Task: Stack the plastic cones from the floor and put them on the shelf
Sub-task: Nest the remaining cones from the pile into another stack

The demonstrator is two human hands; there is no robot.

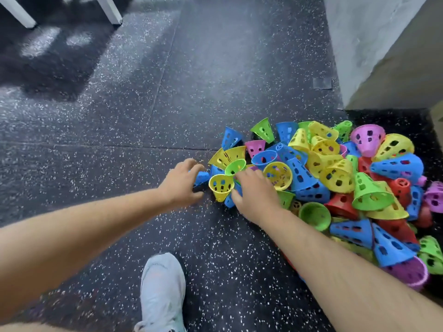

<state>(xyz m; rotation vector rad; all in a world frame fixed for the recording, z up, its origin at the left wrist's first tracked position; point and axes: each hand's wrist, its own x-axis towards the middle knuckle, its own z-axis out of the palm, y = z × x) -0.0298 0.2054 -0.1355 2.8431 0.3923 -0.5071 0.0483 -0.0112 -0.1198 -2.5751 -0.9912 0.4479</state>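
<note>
Dozens of cones (338, 176), likely light and stiff; rims suit pinching. My left hand (181, 182) curls round a blue cone (201, 178); what my right hand (255, 195) holds is unclear.

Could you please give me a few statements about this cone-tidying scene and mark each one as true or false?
1. The perforated plastic cones lie in a loose heap on the dark speckled floor. True.
2. Every cone is blue. False: there are blue, yellow, green, pink and red ones.
3. The left hand curls its fingers onto a small blue plastic cone at the heap's edge. True.
4. The right hand rests on bare floor away from the heap. False: it reaches into the heap beside a yellow perforated cone.
5. The person wears a black boot. False: a pale lace-up sneaker shows.
</note>
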